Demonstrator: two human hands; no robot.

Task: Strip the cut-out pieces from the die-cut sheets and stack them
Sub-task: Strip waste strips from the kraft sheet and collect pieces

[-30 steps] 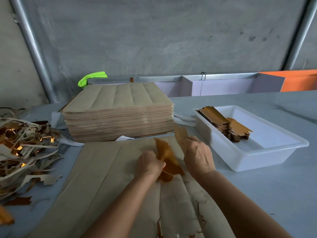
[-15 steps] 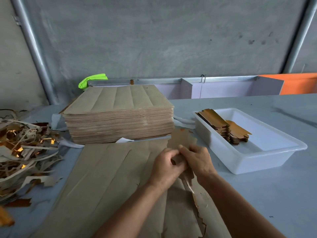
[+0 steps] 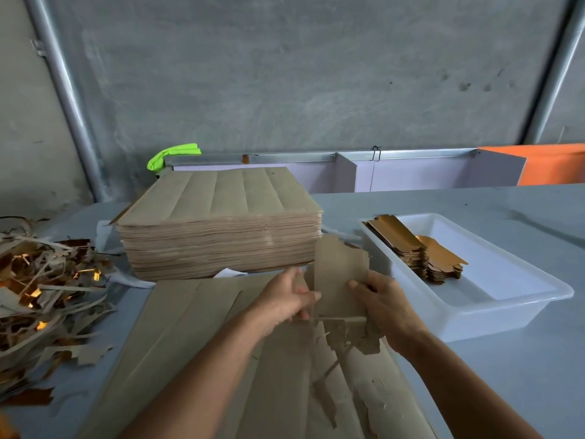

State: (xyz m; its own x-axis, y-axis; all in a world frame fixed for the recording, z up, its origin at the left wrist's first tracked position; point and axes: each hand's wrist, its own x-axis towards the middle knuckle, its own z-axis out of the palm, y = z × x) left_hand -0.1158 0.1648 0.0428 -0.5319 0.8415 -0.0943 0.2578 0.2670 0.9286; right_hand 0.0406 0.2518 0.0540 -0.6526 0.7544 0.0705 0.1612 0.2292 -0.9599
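Together, left hand [image 3: 286,301] and right hand [image 3: 381,301] are gripping one cut-out piece [image 3: 340,280] upright, white tray [image 3: 512,299] lying at three o'clock.

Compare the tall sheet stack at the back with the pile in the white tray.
The sheet stack is tall, neat and shows dull brown faces; the tray pile is low, uneven and shows shiny gold faces. The stack holds wide sheets on the table; the pile holds narrow cut-outs inside the white tray. Both are layered cardboard.

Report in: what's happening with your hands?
Left hand and right hand gripping brown cardboard cut-out piece. White plastic tray right. Nothing blocking.
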